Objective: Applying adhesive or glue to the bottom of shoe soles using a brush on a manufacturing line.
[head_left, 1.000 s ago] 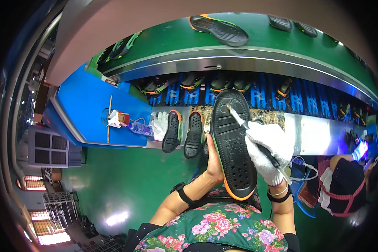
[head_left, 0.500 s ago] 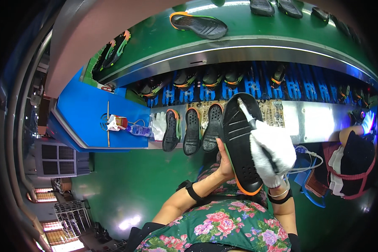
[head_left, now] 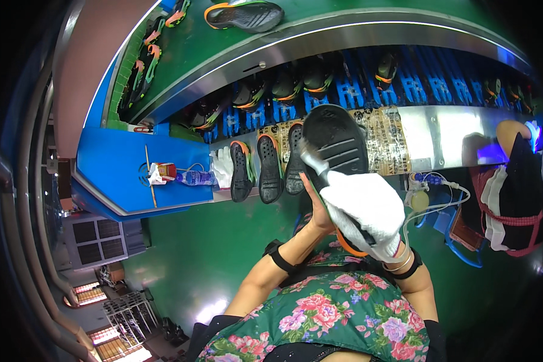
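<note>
Green factory floor, curved conveyor (head_left: 344, 36) (soles racked below), left hand (head_left: 315, 208) gripping black sole (head_left: 338, 145), gloved right hand (head_left: 365, 208) gripping brush (head_left: 311, 161)

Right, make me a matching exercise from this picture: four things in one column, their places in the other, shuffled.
Things:
1. black shoe sole
2. brush
3. plastic bottle
4. three soles in a row

Places:
A. lying on the blue table
B. held up in the left hand
C. lying on the bench edge beside a white glove
D. gripped in the gloved right hand

Pairs: 1-B, 2-D, 3-A, 4-C
</note>
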Tool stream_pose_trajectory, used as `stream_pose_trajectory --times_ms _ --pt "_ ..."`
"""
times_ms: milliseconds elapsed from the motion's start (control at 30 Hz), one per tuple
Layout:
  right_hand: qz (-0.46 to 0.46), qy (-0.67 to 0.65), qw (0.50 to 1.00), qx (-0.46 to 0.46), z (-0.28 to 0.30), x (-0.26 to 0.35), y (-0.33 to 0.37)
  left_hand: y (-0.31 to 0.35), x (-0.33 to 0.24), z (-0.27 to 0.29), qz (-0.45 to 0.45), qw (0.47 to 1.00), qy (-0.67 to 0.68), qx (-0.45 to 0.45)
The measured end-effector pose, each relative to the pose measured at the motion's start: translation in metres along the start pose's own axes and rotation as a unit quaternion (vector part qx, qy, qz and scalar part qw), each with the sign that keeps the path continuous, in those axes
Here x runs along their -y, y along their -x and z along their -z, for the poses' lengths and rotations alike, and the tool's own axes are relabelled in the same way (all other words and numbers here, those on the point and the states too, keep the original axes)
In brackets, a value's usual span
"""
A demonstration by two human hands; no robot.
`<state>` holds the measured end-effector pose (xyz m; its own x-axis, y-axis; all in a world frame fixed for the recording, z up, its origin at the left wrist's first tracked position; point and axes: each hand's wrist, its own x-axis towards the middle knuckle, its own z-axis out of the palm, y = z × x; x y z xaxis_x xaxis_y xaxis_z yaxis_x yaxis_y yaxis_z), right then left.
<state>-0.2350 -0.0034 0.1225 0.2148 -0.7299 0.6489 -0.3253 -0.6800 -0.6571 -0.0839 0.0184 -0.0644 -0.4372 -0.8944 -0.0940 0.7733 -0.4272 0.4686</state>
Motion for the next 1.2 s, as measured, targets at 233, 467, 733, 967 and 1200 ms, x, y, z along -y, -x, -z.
stream_pose_trajectory --times_ms 233,467,733,967,1200 --pt "-0.013 -0.025 1.0 0.011 0.018 -0.011 0.007 -0.005 0.001 -0.015 -0.048 0.996 0.066 -0.03" --pt "-0.089 -0.087 0.992 -0.035 0.013 -0.028 0.027 -0.004 -0.012 -0.005 -0.045 0.996 0.067 -0.027" --pt "-0.073 -0.176 0.981 0.023 0.005 -0.038 0.031 -0.002 -0.033 -0.025 0.02 0.996 -0.009 -0.09" --pt "0.007 -0.047 0.996 0.072 -0.009 -0.024 0.024 -0.015 -0.06 -0.034 0.032 0.999 -0.026 0.0" --pt "-0.003 -0.013 0.998 0.058 -0.019 -0.028 0.01 -0.02 -0.095 -0.032 0.058 0.998 0.018 -0.03"
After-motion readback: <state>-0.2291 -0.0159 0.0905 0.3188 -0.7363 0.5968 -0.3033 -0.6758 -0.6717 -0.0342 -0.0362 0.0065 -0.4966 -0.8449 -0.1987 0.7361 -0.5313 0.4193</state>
